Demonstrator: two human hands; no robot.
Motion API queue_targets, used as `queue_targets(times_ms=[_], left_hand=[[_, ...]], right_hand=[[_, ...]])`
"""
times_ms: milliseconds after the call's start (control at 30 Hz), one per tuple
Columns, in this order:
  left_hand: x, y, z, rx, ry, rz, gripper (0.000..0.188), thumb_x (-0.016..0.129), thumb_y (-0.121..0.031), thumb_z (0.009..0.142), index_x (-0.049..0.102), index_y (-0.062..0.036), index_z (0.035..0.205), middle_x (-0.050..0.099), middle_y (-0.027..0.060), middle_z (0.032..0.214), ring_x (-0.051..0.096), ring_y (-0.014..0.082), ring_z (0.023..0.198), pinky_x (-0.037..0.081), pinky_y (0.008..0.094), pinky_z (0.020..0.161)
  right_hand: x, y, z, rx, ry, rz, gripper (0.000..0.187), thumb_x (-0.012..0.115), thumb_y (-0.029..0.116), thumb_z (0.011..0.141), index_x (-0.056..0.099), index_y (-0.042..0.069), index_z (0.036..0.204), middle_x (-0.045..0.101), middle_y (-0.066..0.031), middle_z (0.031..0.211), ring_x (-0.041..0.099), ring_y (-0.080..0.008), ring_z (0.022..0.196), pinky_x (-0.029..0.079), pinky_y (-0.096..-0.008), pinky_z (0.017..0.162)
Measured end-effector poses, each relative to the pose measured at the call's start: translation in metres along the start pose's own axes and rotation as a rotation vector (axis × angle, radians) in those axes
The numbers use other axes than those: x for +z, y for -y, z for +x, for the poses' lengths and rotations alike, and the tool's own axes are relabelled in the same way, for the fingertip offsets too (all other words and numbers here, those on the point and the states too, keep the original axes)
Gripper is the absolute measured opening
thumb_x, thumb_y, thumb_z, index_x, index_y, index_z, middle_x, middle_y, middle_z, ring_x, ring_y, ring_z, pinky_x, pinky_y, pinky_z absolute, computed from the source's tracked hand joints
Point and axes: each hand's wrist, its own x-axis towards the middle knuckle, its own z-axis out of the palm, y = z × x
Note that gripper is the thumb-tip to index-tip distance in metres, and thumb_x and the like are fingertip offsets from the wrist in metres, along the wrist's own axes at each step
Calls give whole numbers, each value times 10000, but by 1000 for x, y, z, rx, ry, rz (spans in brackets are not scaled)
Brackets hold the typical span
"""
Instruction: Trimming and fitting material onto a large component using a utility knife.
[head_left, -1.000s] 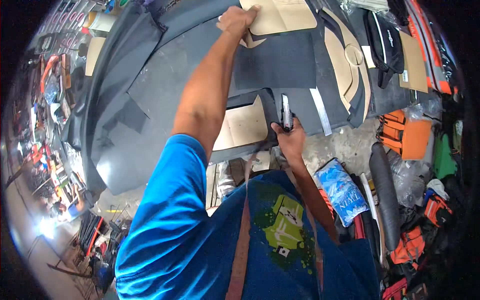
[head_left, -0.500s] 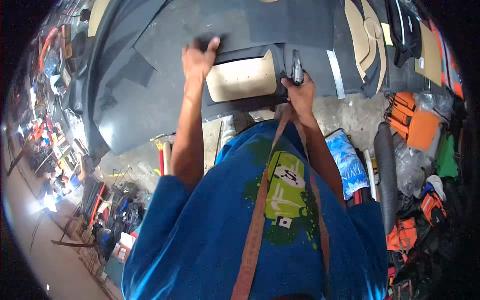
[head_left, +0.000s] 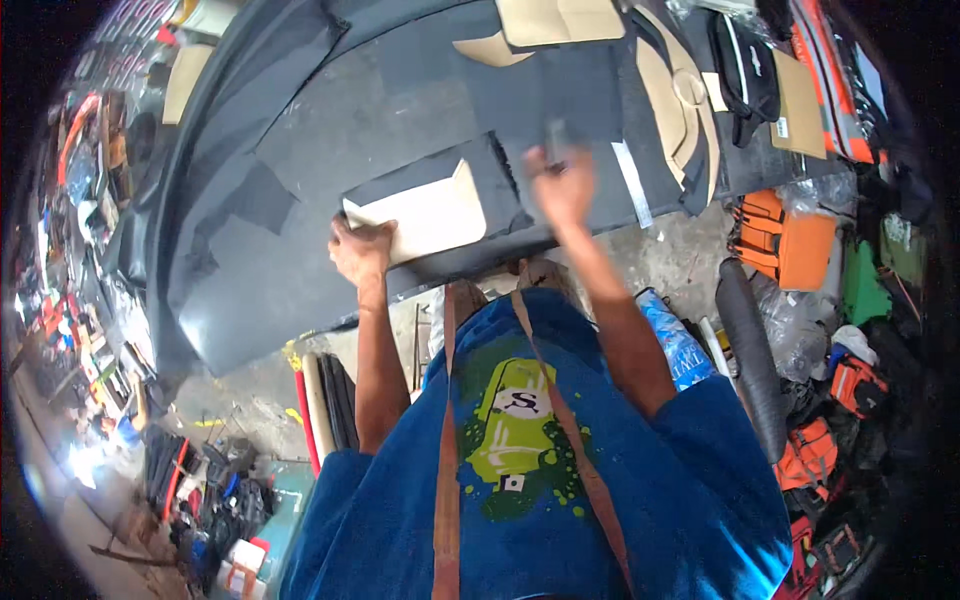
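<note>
My left hand [head_left: 362, 250] is closed at the left end of a cream pattern piece [head_left: 440, 215], its fingers curled over the edge. Beneath that piece lies a rectangle of black fabric [head_left: 420, 172], whose far and right margins show past it. My right hand [head_left: 565, 192], smeared by motion, is raised to the right of the fabric, closed around a utility knife [head_left: 557, 145] that also blurs. A dark, rough cut edge [head_left: 506, 165] runs along the fabric's right side. The dark work table [head_left: 345, 110] lies under everything.
More cream pattern pieces [head_left: 560, 22] lie at the far side, with curved ones [head_left: 675, 95] at the right. A pale strip [head_left: 631, 184] rests near the front edge. Orange bags [head_left: 790, 240] and a dark roll [head_left: 748, 350] are on the floor at right.
My left hand has come down from the table surface onto the left end of the pattern piece. My right hand has moved away from the front edge, carrying the utility knife. The view has shifted.
</note>
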Motion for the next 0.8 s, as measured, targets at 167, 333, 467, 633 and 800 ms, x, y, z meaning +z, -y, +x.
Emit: queue_targets(times_ms=[167,333,467,633,800], left_hand=[[24,-30,5,36,41,82,596,864,-373,750,598,-62,1183,696,104,993,700,247,732,567,380,582],[11,-20,8,-109,173,-26,600,872,-389,742,672,-47,1193,677,121,1056,702,326,901,568,450,847],[25,-19,9,-25,73,19,385,807,-327,796,773,-76,1086,704,127,963,701,278,801,595,390,711],[-4,39,16,23,173,-259,388,785,-259,789,728,-4,1074,751,155,846,689,302,676,564,414,629],[-13,57,30,-16,109,-298,516,824,-289,779,708,-3,1193,768,162,950,720,330,797,583,400,755]], right_hand=[[-55,-126,162,227,35,-626,628,709,617,868,801,18,1030,729,-107,735,692,-275,671,552,-402,643],[-32,-141,185,245,232,-180,728,819,600,776,735,-62,1066,742,-177,804,690,-307,678,565,-420,702],[-33,-151,177,-115,-21,-193,654,814,568,794,736,-43,1012,723,-194,804,676,-330,671,556,-439,644],[-21,-144,173,359,204,104,383,810,382,820,740,9,764,624,-86,603,543,-208,469,431,-346,461],[-36,-145,184,331,-14,-46,297,837,246,794,662,26,890,630,-112,690,542,-222,460,453,-357,425]])
